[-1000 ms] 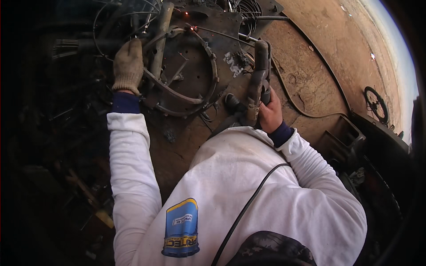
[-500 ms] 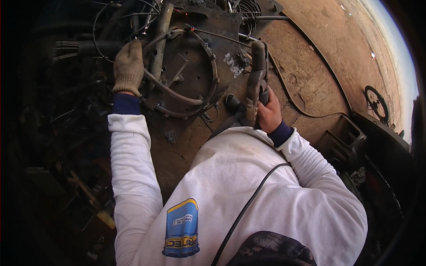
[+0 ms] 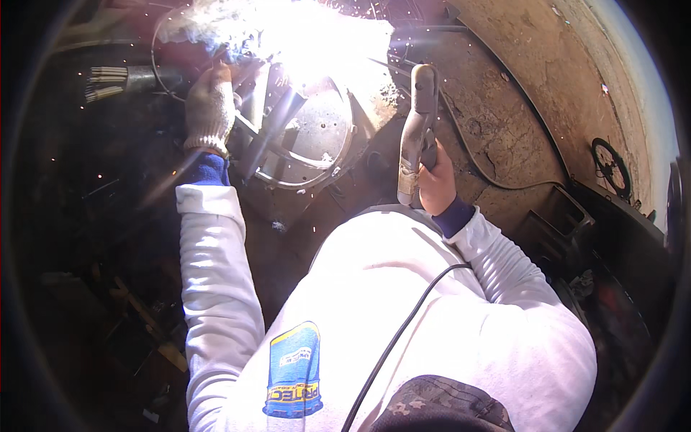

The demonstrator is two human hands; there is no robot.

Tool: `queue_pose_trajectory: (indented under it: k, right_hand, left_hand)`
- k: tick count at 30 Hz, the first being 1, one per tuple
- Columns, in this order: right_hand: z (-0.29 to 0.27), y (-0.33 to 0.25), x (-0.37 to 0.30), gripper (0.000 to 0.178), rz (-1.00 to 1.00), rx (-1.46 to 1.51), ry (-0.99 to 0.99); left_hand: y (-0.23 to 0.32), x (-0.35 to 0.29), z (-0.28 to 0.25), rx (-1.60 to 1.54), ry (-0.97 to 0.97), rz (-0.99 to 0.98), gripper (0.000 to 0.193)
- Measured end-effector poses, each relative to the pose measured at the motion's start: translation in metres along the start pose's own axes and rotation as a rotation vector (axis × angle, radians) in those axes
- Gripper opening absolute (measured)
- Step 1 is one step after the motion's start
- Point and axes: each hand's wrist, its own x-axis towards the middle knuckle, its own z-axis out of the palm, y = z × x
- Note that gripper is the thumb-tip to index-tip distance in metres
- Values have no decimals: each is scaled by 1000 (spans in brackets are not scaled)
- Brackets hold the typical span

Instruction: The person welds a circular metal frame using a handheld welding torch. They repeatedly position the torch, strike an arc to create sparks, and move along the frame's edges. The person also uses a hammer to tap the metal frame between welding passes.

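My right hand [image 3: 437, 183], bare, is wrapped round a worn welding electrode holder [image 3: 416, 126] in front of my body. From its head a thin welding electrode [image 3: 389, 66] reaches left into a blinding arc glare [image 3: 309, 39], which hides its tip. A curved metal ring [image 3: 350, 133] lies under the glare on a dark steel plate [image 3: 317, 147]. On the left, my gloved left hand [image 3: 209, 111] is closed beside the ring and a round bar [image 3: 255, 101]. What its fingers grip is lost in smoke and light.
Left of my glove, a tube [image 3: 146, 77] holds a bundle of several electrodes [image 3: 106, 78]. A cable [image 3: 504, 186] runs over the dirt ground on the right. Beyond lie a spoked wheel [image 3: 610, 169] and a steel channel [image 3: 558, 223]. Sparks fly round the plate.
A small red glow on the ring has given way to a bright arc with smoke and sparks. The electrode holder has tilted slightly; both hands stay almost in place.
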Motion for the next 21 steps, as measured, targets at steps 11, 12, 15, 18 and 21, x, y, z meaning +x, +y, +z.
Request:
queue_pose_trajectory:
  k: [11, 12, 15, 18, 21]
  right_hand:
    - [6, -8, -2, 41, -96, 273, 5]
    - [6, -9, -1, 40, -87, 240, 5]
    - [8, -11, -1, 36, -62, 193, 14]
    - [11, -15, -2, 35, -69, 157, 16]
    - [11, -16, -1, 34, -87, 140, 9]
  left_hand:
    - [-2, 4, 0, 229, 77, 100, 44]
    - [-2, 4, -1, 222, 80, 113, 43]
    - [-3, 4, -1, 197, 85, 119, 41]
    - [5, -2, 2, 155, 81, 57, 39]
    - [10, -5, 3, 110, 79, 27, 37]
